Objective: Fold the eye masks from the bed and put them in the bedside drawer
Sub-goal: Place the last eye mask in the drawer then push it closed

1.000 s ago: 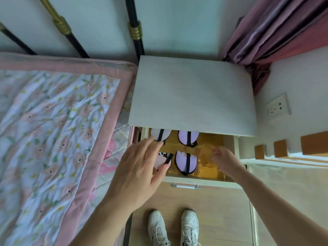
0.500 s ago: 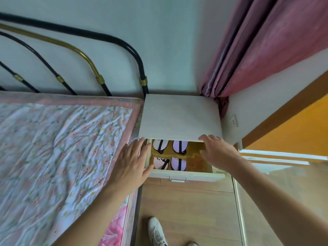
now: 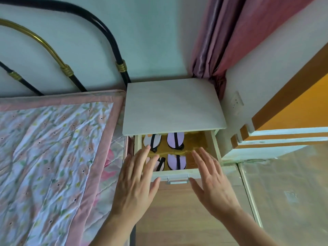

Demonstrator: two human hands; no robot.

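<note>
The bedside drawer (image 3: pixel 177 174) stands pulled out under the white nightstand top (image 3: pixel 173 105). Several folded eye masks with black straps lie inside on its yellow-brown bottom: a white one (image 3: pixel 152 140) and a lilac one (image 3: pixel 175 140) at the back, a lilac one (image 3: pixel 176 161) at the front, and a pink one (image 3: pixel 160 164) partly hidden by my fingers. My left hand (image 3: pixel 136 183) hovers over the drawer's front left corner, fingers spread, holding nothing. My right hand (image 3: pixel 213 181) hovers over the front right, also spread with nothing in it.
The bed with a floral quilt (image 3: pixel 53 157) lies at the left, a black and brass headboard (image 3: pixel 67 68) behind it. A pink curtain (image 3: pixel 230 41) hangs behind the nightstand. A wall socket (image 3: pixel 237 102) and an orange-brown door (image 3: pixel 292 103) are at the right. Wooden floor (image 3: pixel 177 219) lies below.
Both hands have come out of the drawer and now hover spread above its front edge. My head has drawn back and tilted, so more of the wall and headboard shows.
</note>
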